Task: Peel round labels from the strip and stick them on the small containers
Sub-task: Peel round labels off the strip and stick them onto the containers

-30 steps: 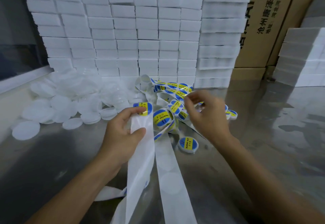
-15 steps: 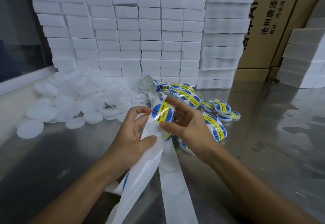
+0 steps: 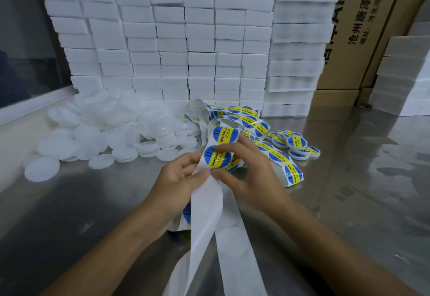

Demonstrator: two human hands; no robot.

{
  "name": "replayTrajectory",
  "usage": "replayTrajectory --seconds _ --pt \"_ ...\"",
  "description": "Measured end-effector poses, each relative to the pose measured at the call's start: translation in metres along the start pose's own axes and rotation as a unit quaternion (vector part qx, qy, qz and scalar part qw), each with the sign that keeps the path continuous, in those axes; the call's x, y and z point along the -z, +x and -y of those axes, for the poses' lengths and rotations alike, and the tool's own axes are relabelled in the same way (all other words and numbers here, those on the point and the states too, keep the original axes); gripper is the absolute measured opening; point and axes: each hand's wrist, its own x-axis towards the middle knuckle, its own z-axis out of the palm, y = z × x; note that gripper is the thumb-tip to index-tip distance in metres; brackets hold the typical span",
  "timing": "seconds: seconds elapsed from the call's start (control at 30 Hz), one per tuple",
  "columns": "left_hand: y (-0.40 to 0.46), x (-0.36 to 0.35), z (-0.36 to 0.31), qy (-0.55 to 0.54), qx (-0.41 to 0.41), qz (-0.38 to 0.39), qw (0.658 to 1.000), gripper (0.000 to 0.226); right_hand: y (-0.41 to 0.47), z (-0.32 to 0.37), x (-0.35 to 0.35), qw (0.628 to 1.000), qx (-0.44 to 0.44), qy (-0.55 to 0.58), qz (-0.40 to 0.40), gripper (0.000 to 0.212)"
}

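Hands meet over a white label strip [image 3: 204, 205] above a steel tabletop [image 3: 363, 191]. The left hand [image 3: 176, 184] has its grip closed on the strip's edge, thumb pressed on the backing, while the right hand [image 3: 253, 174] pinches a round blue-and-yellow label [image 3: 217, 157] at the strip's top between forefinger and thumb. Unlabelled white containers [image 3: 116, 132] lie heaped to the left; labelled containers [image 3: 294, 144] sit clustered just right of the hands. Foam blocks [image 3: 174, 46] stand stacked behind, with cardboard boxes [image 3: 363, 28] beyond them.
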Motion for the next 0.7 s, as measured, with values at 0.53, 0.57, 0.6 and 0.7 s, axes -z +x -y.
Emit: replayTrajectory --seconds 0.53,0.57,0.6,0.7 --pt "-0.002 -0.003 -0.002 0.005 -0.018 -0.077 0.997 0.016 0.003 0.012 -0.001 0.995 0.024 -0.027 -0.098 0.006" --pt "-0.002 -0.003 -0.003 0.000 -0.019 -0.083 0.996 0.016 0.004 0.014 0.000 0.994 -0.010 0.000 -0.107 0.003" --pt "-0.002 -0.003 -0.003 -0.005 -0.020 -0.089 0.996 0.016 0.005 0.015 0.000 0.991 -0.059 0.044 -0.116 0.004" --pt "-0.002 -0.001 -0.003 0.006 -0.024 -0.099 0.995 0.020 0.010 0.014 0.006 0.933 -0.245 0.225 -0.137 0.008"
